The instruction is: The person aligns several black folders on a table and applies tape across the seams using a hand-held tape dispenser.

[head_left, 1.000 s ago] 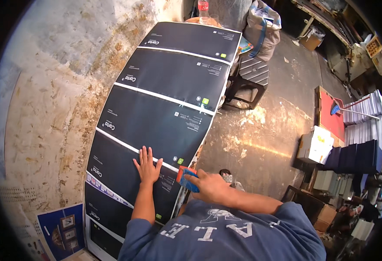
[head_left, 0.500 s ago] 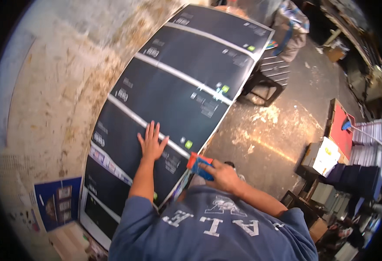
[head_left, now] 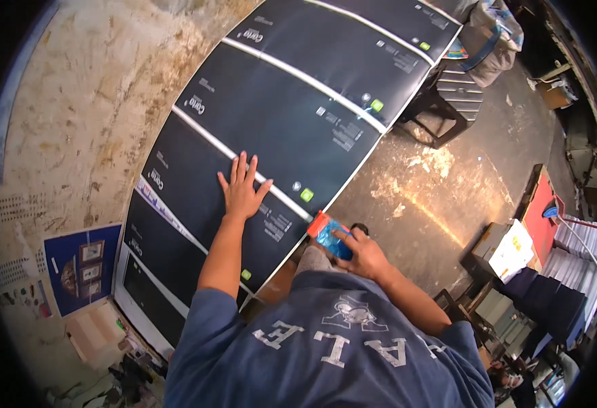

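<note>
My left hand [head_left: 244, 194] lies flat with fingers spread on a large dark printed sheet [head_left: 271, 88], its fingertips at a long pale strip [head_left: 203, 132] that crosses the sheet. In my right hand [head_left: 368, 257] is a blue and orange-red hand tape dispenser [head_left: 332, 236], fingers wrapped round its blue body. The dispenser's red end touches or nearly touches the sheet's right edge, where that pale strip ends. Several similar strips run across the dark surface, between blocks of pale print and small green marks.
A stained wall [head_left: 101, 88] borders the sheet's left side. To the right, a dark slatted stool [head_left: 451, 102] stands on the worn floor [head_left: 441, 197], with a bag [head_left: 496, 41] behind it. Cartons [head_left: 502, 251] and stacked goods fill the right side. A blue framed panel [head_left: 81, 268] leans at lower left.
The view has shifted, so the sheet and strips sit differently in the picture. My left hand stays flat at the same strip. The dispenser remains by the sheet's edge, its body turned slightly.
</note>
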